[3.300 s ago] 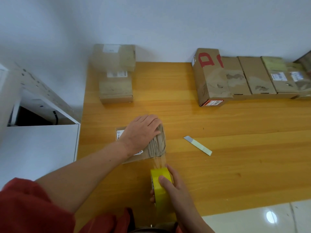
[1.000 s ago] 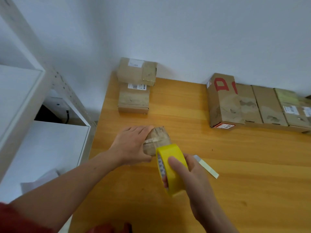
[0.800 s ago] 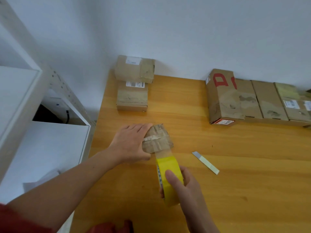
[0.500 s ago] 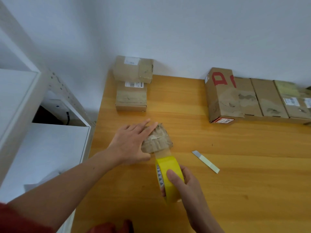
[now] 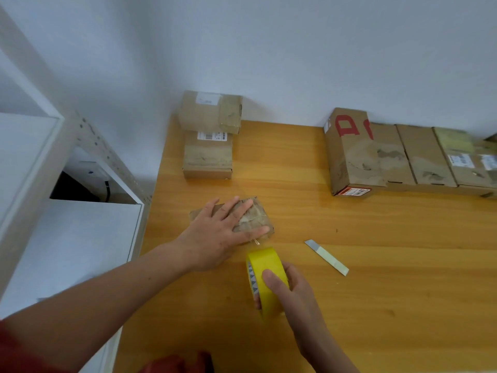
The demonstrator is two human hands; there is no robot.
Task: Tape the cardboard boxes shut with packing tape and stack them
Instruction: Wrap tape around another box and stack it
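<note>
A small cardboard box [image 5: 255,216] wrapped in clear tape lies on the wooden table [image 5: 376,251] near its left edge. My left hand [image 5: 220,235] presses flat on top of the box, fingers straight and spread. My right hand [image 5: 290,289] grips a yellow roll of packing tape [image 5: 265,278] just in front of the box, thumb over the roll's outer face. A stack of two taped boxes [image 5: 208,135] stands at the table's back left corner against the wall.
A row of cardboard boxes [image 5: 403,157] lies along the wall at the back right, the nearest marked with red letters. A small utility knife [image 5: 326,257] lies on the table right of the tape roll. White shelving [image 5: 53,211] stands left of the table.
My left hand has slid further over the box with its fingers spread flat. The tape roll has stayed just in front of the box; the strip of tape to the box no longer shows.
</note>
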